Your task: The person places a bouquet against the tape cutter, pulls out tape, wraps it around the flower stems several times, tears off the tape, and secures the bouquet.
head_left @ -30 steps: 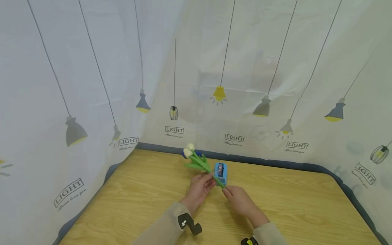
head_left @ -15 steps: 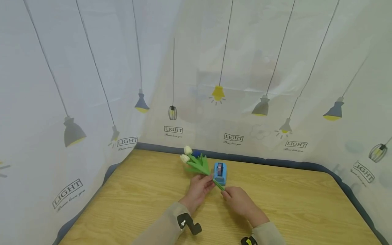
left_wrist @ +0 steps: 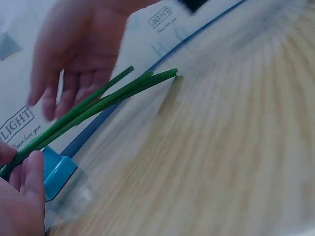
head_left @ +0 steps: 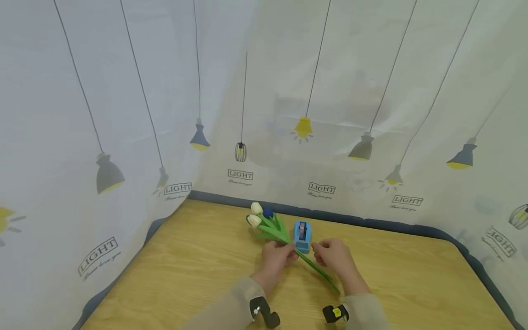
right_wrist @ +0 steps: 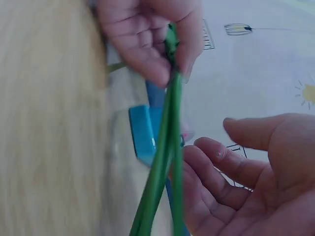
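Observation:
My left hand (head_left: 275,262) pinches a small bunch of tulips by the green stems (head_left: 315,268) just below the leaves. Two cream blooms (head_left: 255,214) and a blue bloom (head_left: 267,214) point to the far left. The lower stems slant toward the near right, their cut ends (left_wrist: 167,74) loose. My right hand (head_left: 337,259) is just right of a light blue tape dispenser (head_left: 302,236); in the right wrist view, its thumb stands apart from its loosely bent fingers (right_wrist: 211,172) and nothing is gripped. Whether those fingers touch the stems I cannot tell.
The wooden table (head_left: 198,261) ends at a dark blue border (head_left: 338,217). A pale curtain (head_left: 272,82) printed with lamps surrounds the back and sides. Each wrist carries a black camera mount (head_left: 264,312).
My right hand has released the stem ends and moved up and right, beside the dispenser. More lower stem now shows beyond my left hand, and the blue bloom is plainer. The head view has shifted slightly.

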`<state>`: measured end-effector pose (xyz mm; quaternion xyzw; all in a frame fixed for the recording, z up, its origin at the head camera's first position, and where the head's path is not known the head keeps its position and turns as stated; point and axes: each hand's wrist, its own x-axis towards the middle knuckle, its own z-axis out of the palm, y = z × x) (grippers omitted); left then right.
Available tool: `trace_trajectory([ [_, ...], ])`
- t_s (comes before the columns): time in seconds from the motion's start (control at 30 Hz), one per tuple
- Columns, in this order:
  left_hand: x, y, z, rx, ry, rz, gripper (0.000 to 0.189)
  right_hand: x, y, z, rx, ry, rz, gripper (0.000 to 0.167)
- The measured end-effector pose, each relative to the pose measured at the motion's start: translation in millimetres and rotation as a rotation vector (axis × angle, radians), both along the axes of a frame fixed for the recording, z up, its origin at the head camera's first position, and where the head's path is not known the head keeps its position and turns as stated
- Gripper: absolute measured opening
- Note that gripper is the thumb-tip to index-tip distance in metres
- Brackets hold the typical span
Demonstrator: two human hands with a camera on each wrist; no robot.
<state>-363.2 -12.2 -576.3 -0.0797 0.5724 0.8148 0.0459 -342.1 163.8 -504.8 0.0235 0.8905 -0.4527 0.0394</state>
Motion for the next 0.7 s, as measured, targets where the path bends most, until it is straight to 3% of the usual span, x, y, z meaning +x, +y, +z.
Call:
trace_trajectory([
  [0.13,2.1,5.9,-3.4,-0.09,0.004,0.026,0.035,-11.9,-10.0,-5.8,-0.146,-0.018,-0.035,0.031],
  [0.3,2.9,11.6,-12.5,-0.125,0.01,0.011,0.029,-16.5,-12.3,-27.8,-0.228,-0.022,-0.103,0.027],
  [0.4,3.4,11.7,-11.3,-0.154,0.007,0.01,0.026,-18.6,-13.8,-37.6,-0.271,-0.016,-0.116,0.029],
  [0.7,10.9,10.5,4.4,-0.286,-0.009,0.01,0.014,-24.6,-21.3,-42.4,-0.184,0.03,-0.116,0.032],
])
